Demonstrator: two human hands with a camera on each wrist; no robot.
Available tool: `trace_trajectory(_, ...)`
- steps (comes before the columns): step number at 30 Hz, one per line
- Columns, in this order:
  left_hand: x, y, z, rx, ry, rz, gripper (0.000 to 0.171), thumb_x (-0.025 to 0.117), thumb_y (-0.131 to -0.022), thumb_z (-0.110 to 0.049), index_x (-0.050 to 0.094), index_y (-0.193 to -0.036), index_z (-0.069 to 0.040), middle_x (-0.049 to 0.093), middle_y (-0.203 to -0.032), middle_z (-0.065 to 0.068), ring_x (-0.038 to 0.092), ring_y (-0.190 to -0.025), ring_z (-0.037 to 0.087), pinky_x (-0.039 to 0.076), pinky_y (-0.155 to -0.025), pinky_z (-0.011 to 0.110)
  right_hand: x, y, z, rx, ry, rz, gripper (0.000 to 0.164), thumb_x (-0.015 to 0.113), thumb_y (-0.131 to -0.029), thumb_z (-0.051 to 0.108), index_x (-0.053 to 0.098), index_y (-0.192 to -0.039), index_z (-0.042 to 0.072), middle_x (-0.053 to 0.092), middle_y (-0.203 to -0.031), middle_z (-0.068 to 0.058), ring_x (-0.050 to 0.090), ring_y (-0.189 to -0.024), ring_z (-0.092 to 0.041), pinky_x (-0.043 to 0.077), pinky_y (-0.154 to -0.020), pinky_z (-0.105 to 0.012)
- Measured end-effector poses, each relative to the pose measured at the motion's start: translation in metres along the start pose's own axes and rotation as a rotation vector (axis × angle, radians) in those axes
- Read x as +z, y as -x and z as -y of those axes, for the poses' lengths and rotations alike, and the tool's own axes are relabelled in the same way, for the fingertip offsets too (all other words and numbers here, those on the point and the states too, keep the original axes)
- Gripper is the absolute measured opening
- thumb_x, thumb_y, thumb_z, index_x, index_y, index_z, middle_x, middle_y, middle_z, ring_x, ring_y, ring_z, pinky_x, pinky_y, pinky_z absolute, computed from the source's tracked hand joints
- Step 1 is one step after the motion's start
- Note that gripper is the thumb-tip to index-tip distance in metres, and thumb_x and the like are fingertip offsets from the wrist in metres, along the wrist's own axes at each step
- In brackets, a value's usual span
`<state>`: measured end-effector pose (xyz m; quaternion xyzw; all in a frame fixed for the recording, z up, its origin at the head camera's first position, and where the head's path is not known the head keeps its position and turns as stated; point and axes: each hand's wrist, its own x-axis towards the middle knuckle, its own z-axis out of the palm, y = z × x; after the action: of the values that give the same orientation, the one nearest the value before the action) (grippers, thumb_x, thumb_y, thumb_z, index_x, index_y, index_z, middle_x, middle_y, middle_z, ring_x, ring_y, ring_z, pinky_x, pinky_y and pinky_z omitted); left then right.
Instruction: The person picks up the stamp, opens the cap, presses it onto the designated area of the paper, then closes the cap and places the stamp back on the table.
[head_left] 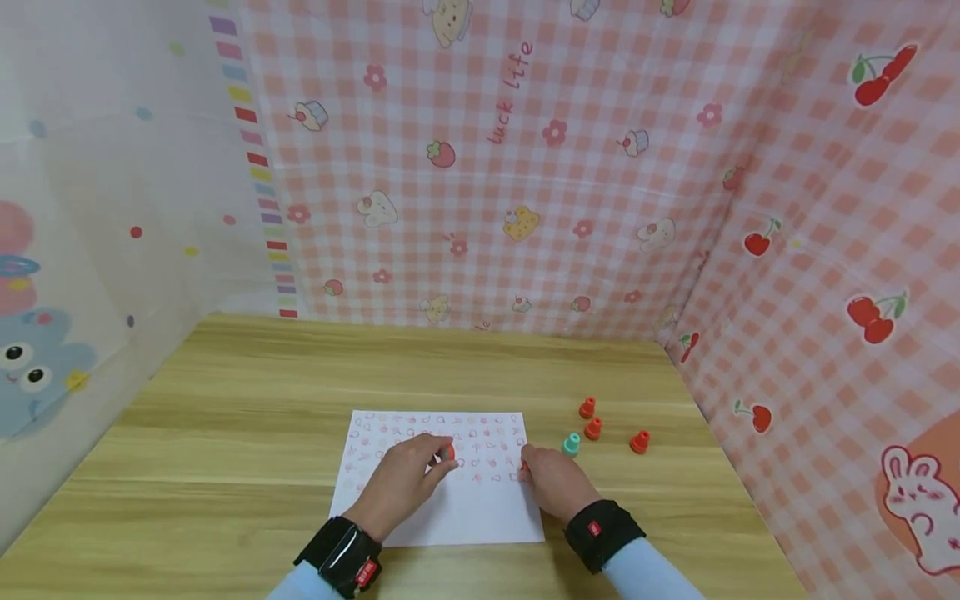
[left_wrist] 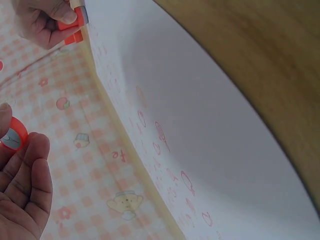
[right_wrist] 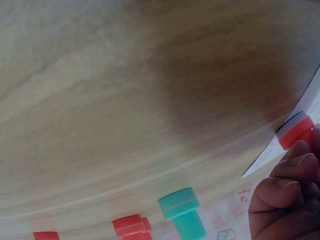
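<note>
A white sheet of paper (head_left: 465, 521) with rows of small red stamped prints lies on the table. My left hand (head_left: 397, 479) is above the sheet and pinches a red stamp (left_wrist: 16, 136), its round printing face turned outward. At the right edge of the sheet, my right hand (head_left: 561, 482) grips another red stamp (right_wrist: 296, 131). That stamp's grey base faces down toward the paper; whether it touches is hard to tell. A teal stamp (head_left: 572, 444) stands just beyond the right hand.
Right of the sheet, red stamps (head_left: 593, 428) stand on the wooden table (head_left: 225, 467); one red stamp (head_left: 640, 442) sits farther right. Patterned cloth walls (head_left: 480, 192) close off the back and both sides.
</note>
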<state>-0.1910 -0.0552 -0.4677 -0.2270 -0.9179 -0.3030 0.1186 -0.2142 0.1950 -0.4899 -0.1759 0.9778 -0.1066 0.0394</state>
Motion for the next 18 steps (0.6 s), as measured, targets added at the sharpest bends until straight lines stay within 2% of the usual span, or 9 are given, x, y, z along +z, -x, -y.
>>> trace_trajectory(5,0.0,0.0008,0.0,-0.002,0.011,0.005,0.024,0.074,-0.09,-0.022,0.07,-0.108,-0.006,0.063,-0.085,-0.007,0.056,-0.074,0.008,0.048,-0.065,0.025,0.0014,0.0004,-0.0014,-0.033,0.024,-0.017,0.01,0.071,-0.093,0.014,0.062,-0.097,0.012,0.055,-0.073,0.004,0.048,-0.062,-0.013,0.043,-0.06,-0.025)
trace_trajectory(12,-0.001,0.0015,0.0016,0.002,0.012,0.008,0.022,0.073,-0.09,-0.025,0.071,-0.105,-0.008,0.063,-0.084,-0.007,0.055,-0.073,0.007,0.048,-0.065,0.025,-0.0007,-0.0008,-0.0015,-0.017,0.025,0.039,0.02,0.071,-0.092,0.015,0.064,-0.11,0.011,0.061,-0.079,0.003,0.05,-0.066,-0.013,0.051,-0.069,-0.029)
trace_trajectory(18,-0.0004,0.0027,0.003,0.02,0.014,-0.017,0.024,0.074,-0.09,-0.024,0.071,-0.106,-0.007,0.063,-0.084,-0.007,0.057,-0.074,0.008,0.049,-0.066,0.026,-0.0016,-0.001,0.0003,-0.025,0.041,0.034,0.02,0.071,-0.092,0.015,0.065,-0.111,0.01,0.063,-0.079,0.003,0.051,-0.065,-0.013,0.054,-0.072,-0.032)
